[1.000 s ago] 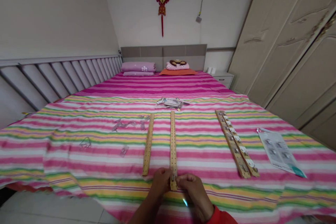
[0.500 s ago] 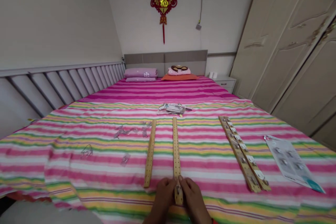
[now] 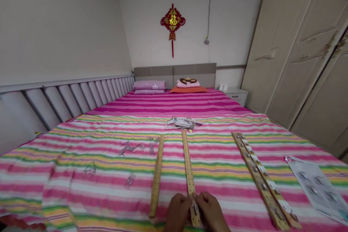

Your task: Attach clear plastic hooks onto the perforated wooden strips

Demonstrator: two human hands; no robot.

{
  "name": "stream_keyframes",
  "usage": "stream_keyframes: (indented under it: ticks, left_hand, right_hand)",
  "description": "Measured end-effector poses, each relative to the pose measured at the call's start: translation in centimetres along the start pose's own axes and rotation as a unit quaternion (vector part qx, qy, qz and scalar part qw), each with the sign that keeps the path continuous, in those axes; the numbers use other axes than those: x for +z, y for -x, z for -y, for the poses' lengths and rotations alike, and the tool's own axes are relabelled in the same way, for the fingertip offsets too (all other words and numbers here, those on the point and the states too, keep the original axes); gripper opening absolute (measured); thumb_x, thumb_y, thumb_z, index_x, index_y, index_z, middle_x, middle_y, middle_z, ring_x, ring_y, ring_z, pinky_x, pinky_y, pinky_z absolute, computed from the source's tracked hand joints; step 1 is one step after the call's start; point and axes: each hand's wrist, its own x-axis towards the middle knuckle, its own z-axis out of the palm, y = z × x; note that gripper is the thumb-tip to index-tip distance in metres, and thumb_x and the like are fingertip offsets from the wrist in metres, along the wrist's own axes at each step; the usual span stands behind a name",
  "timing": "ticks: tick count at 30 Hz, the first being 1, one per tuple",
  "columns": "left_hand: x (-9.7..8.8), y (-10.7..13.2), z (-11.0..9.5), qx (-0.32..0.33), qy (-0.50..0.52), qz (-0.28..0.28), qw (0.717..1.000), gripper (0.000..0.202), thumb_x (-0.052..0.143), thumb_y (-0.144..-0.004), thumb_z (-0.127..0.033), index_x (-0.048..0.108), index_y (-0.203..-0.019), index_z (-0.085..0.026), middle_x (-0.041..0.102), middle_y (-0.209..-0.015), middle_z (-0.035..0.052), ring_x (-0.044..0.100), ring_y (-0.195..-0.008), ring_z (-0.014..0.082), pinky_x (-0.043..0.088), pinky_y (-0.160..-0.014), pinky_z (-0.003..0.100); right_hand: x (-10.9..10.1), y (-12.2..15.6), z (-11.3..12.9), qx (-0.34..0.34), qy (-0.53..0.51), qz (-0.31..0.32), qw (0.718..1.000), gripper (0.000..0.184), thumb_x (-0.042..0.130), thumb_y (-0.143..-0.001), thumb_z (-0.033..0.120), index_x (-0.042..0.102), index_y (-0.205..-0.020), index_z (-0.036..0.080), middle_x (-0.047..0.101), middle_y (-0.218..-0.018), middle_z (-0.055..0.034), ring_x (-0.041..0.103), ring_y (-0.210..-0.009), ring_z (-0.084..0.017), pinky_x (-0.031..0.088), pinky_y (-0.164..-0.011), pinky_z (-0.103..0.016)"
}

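Note:
Both my left hand (image 3: 178,207) and my right hand (image 3: 211,207) are closed at the near end of a wooden strip (image 3: 188,161) with rows of small holes. Their fingertips meet over the strip from either side. A small metal hook piece (image 3: 194,208) lies on the strip between the hands; whether the fingertips also pinch it is hidden. To the left lies a second wooden strip (image 3: 157,177), bare and holed. On the right, two wooden strips (image 3: 258,177) lie side by side, carrying metal pieces and several white discs.
Small clear plastic packets (image 3: 132,147) and a thin wire-like tangle (image 3: 90,168) lie left on the striped sheet (image 3: 108,188). A plastic bag of parts (image 3: 182,123) sits beyond the strips. A blister pack (image 3: 318,186) lies far right. White rails (image 3: 73,98) border the bed's left side.
The view has tilted up, so everything sits lower in the picture. My hands remain at the near end of the middle strip, whose near end appears slightly further right.

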Motion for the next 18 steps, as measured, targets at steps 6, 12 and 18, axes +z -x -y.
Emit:
stream_keyframes:
  ticks: [6, 12, 18]
  left_hand:
    - [-0.8, 1.2, -0.5, 0.068, -0.116, -0.062, 0.989, 0.035, 0.069, -0.062, -0.049, 0.048, -0.056, -0.022, 0.054, -0.052, -0.0010, 0.053, -0.053, 0.0169, 0.039, -0.051, 0.026]
    - [-4.4, 2.7, -3.1, 0.141, -0.055, 0.026, 0.988, 0.025, 0.064, -0.068, -0.045, 0.056, -0.067, -0.021, 0.057, -0.057, -0.0008, 0.054, -0.055, 0.0154, 0.042, -0.052, 0.025]
    - [-15.5, 2.8, -4.8, 0.231, -0.023, -0.269, 0.935, 0.041, 0.066, -0.059, -0.057, 0.064, -0.071, -0.018, 0.061, -0.064, 0.0011, 0.055, -0.063, 0.0174, 0.044, -0.057, 0.025]
  right_hand:
    - [-0.5, 0.0, -0.1, -0.034, 0.108, -0.030, 0.993, 0.041, 0.067, -0.057, 0.054, 0.044, -0.044, 0.023, 0.048, -0.040, 0.0031, 0.045, -0.043, -0.014, 0.032, -0.044, -0.027]
    - [-0.9, 0.5, -0.2, 0.013, 0.015, 0.020, 1.000, 0.049, 0.061, -0.064, 0.065, 0.041, -0.045, 0.024, 0.042, -0.032, 0.0046, 0.038, -0.034, -0.012, 0.027, -0.039, -0.025]
    - [-1.5, 0.5, -0.2, 0.064, -0.043, 0.042, 0.996, 0.053, 0.063, -0.057, 0.070, 0.039, -0.043, 0.024, 0.037, -0.028, 0.0058, 0.026, -0.029, -0.008, 0.017, -0.037, -0.024]
